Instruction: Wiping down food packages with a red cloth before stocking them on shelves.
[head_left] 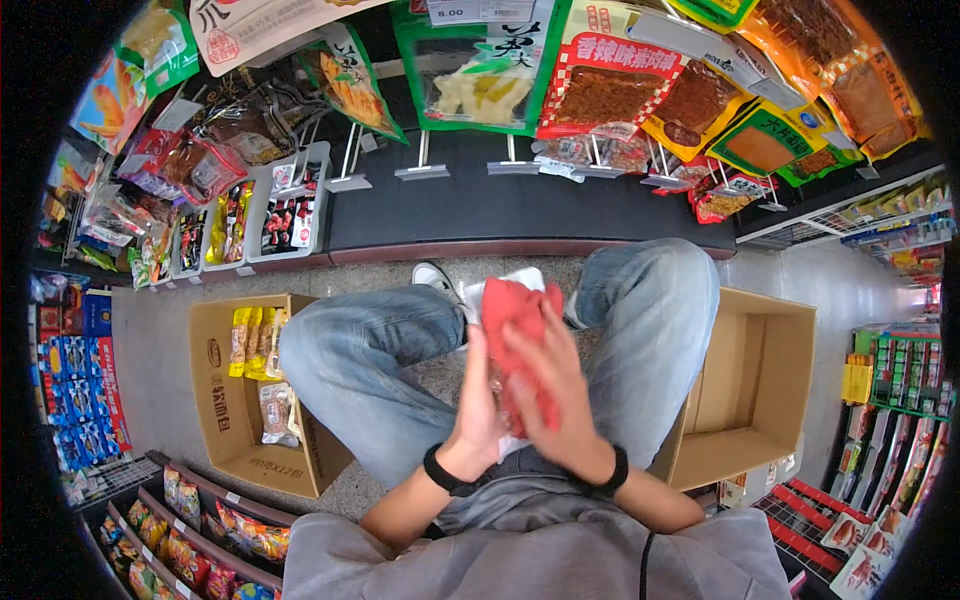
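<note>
In front of the lap, between two bent knees in blue jeans (pixel 650 325), the two hands meet on a red cloth (pixel 508 305). The left hand (pixel 478 405) is closed around the left edge of a pale package (pixel 525 277), whose upper end shows behind the cloth; most of this package is hidden. The right hand (pixel 555 385) lies with long fingers over the cloth, and it is blurred, so I cannot tell whether it grips the cloth or only presses it. On each wrist there is a black band (pixel 450 475).

On the grey floor, just beside the left knee, stands an open carton (pixel 230 400). Inside it are yellow packets (pixel 252 340) and, nearer to the person, a clear packet (pixel 275 412) with something brown. Beside the right knee is a second open carton (pixel 740 380), tilted a little in this view.

Beyond the feet runs a dark shelf (pixel 530 190). At its left end white trays (pixel 318 200) hold small packets, and above it hang food bags, among them a green one (pixel 485 95) and a red one (pixel 610 95). Farther to the right, other shelves (pixel 910 375) carry many coloured goods.
</note>
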